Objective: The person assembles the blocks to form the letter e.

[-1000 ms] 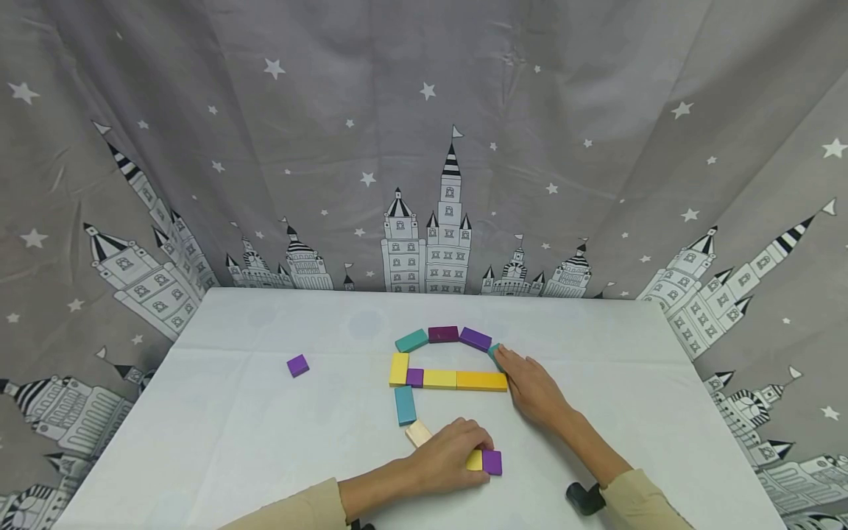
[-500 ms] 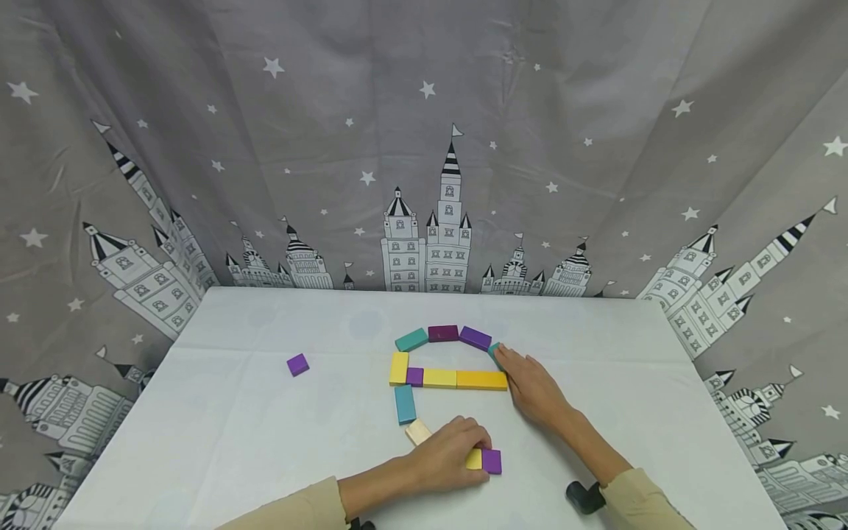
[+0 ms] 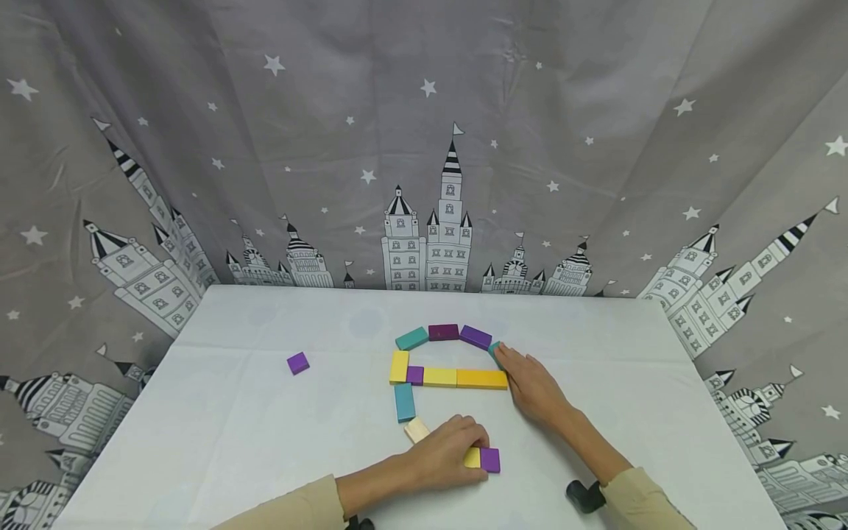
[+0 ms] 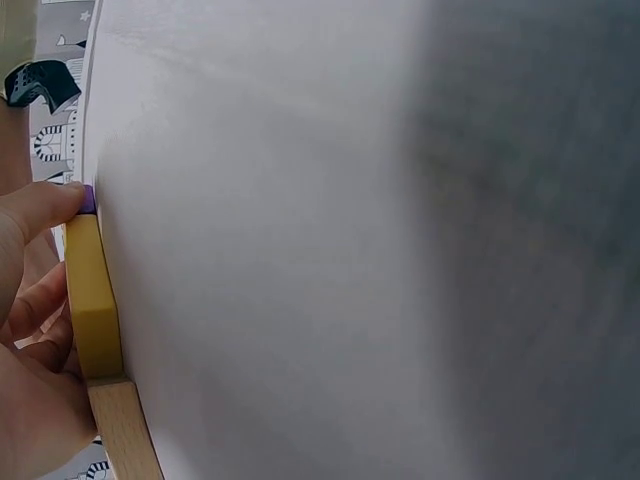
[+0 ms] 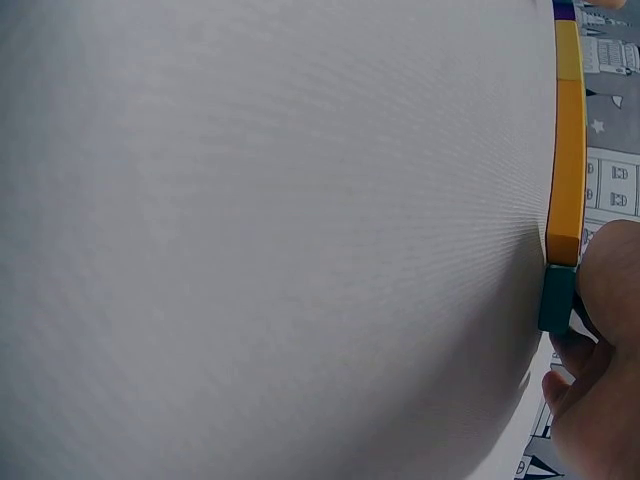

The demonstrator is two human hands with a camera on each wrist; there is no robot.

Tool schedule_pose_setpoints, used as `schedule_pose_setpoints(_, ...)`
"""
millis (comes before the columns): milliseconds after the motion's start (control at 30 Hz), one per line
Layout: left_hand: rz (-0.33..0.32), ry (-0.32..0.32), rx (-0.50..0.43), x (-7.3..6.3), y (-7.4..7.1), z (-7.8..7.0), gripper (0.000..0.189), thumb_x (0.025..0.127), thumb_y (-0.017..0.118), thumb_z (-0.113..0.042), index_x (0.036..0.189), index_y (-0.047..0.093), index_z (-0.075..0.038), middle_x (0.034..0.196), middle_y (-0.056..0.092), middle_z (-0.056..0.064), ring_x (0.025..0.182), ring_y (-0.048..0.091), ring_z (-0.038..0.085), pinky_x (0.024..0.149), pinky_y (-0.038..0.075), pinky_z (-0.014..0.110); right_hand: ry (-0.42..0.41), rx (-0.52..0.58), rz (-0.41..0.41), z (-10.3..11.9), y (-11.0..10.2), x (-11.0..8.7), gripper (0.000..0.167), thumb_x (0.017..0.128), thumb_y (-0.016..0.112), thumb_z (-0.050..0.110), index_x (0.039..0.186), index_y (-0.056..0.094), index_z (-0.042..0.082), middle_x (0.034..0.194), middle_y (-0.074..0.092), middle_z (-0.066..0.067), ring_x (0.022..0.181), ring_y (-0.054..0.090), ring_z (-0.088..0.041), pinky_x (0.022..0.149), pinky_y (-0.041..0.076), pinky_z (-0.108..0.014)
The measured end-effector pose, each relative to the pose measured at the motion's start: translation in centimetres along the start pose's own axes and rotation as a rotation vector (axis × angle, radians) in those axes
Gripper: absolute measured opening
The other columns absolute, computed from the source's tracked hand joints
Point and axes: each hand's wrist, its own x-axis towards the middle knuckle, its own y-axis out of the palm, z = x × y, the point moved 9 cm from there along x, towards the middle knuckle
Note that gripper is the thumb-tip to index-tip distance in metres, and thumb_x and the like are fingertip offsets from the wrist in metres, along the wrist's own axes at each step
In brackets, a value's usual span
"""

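Note:
In the head view, my left hand (image 3: 442, 455) grips a yellow block (image 3: 472, 458) near the table's front, fingers on its far side and thumb on its near side. A purple cube (image 3: 489, 460) adjoins that block on the right, and a pale wooden block (image 3: 417, 430) touches its other end in the left wrist view. Farther right, my right hand (image 3: 533, 388) holds a teal block (image 3: 494, 355), mostly hidden under the fingers. The right wrist view shows this teal block (image 5: 557, 298) between thumb and fingers, against the end of an orange block (image 5: 566, 170).
A curved row of teal (image 3: 412, 338), maroon (image 3: 443, 333) and purple (image 3: 475, 337) blocks lies behind a straight yellow-orange row (image 3: 440, 377). Yellow (image 3: 400, 367) and blue (image 3: 405, 403) blocks line the left side. One purple cube (image 3: 298, 363) lies apart on the white table (image 3: 232, 412).
My left hand, with the yellow block and the purple cube beside it, has shifted very slightly left. The right hand stays in place.

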Motion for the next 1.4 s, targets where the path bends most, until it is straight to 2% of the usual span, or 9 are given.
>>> schedule_pose_setpoints(367,0.015,-0.029,-0.015,-0.1,0.0,0.4,0.028,0.084,0.081,-0.034,0.102,0.065,-0.018,0.091,0.051,-0.016,0.084,0.044,0.000,0.071,0.041,0.012,-0.006,-0.008,-0.007,0.1,-0.1,0.0,0.048,0.104,0.049,0.013,0.150,0.042,0.002,0.152,0.042,-0.015,0.140,0.039,-0.032,0.114,0.028,-0.055)
schedule_pose_setpoints(967,-0.004,-0.023,-0.011,-0.3,-0.3,0.3,0.028,0.082,0.082,-0.033,0.098,0.064,-0.018,0.087,0.049,-0.016,0.082,0.044,0.000,0.070,0.041,0.011,-0.006,-0.004,-0.003,0.2,-0.2,-0.1,0.047,0.104,0.049,0.013,0.150,0.042,0.003,0.152,0.043,-0.015,0.140,0.039,-0.032,0.114,0.029,-0.055)
schedule_pose_setpoints(1133,0.009,-0.036,-0.018,-0.3,-0.3,0.3,0.032,0.081,0.083,-0.035,0.101,0.064,-0.018,0.089,0.050,-0.016,0.083,0.045,0.000,0.071,0.042,0.011,0.007,-0.010,0.002,0.0,-0.1,0.0,0.048,0.104,0.049,0.013,0.151,0.042,0.003,0.153,0.042,-0.014,0.140,0.039,-0.032,0.114,0.028,-0.055)
schedule_pose_setpoints(1267,0.019,-0.074,-0.052,-0.3,-0.8,0.6,0.037,0.083,0.082,-0.037,0.108,0.065,-0.016,0.093,0.052,-0.015,0.085,0.047,-0.001,0.076,0.045,0.013,0.009,-0.004,0.004,0.0,0.0,0.0,0.048,0.104,0.049,0.012,0.150,0.042,0.003,0.153,0.042,-0.015,0.140,0.039,-0.032,0.114,0.028,-0.055)
schedule_pose_setpoints(1400,-0.013,-0.120,-0.109,-0.6,-2.3,1.3,0.038,0.086,0.080,-0.035,0.114,0.064,-0.014,0.097,0.055,-0.012,0.088,0.051,0.003,0.082,0.048,0.017,0.005,-0.006,0.001,0.0,0.0,0.0,0.048,0.104,0.050,0.012,0.150,0.042,0.002,0.153,0.042,-0.015,0.140,0.039,-0.033,0.114,0.028,-0.055)
